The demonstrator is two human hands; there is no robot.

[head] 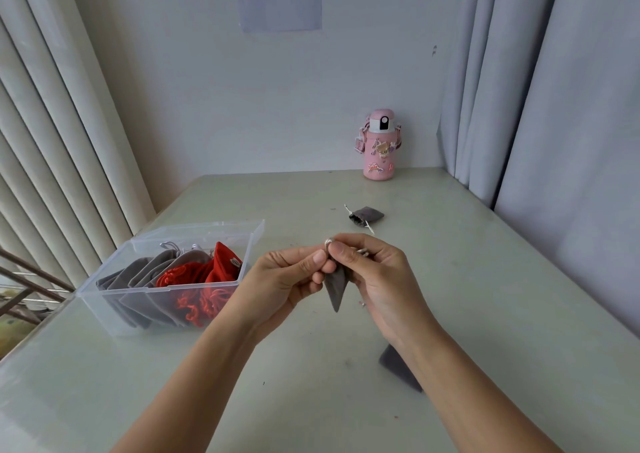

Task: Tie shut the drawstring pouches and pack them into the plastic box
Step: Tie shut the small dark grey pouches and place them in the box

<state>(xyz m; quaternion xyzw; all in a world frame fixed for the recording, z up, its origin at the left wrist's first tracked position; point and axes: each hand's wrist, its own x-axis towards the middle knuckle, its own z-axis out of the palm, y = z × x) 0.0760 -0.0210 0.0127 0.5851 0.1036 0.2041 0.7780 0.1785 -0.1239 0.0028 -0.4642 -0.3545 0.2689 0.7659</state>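
A small grey drawstring pouch [335, 288] hangs above the table between both hands. My left hand [284, 281] and my right hand [375, 272] pinch its top and silver cord, thumbs meeting at the gathered neck. A clear plastic box [114, 309] stands at the left, holding several grey pouches [145, 272] and red pouches [207, 279]. Another grey pouch [367, 215] lies farther back on the table with its cord ends loose. A third grey pouch [398, 366] lies near me, partly hidden under my right forearm.
A pink water bottle [379, 146] stands at the back by the wall. Curtains hang along the left and right sides. The pale green table [485, 279] runs to the wall, with a railing beyond its left edge.
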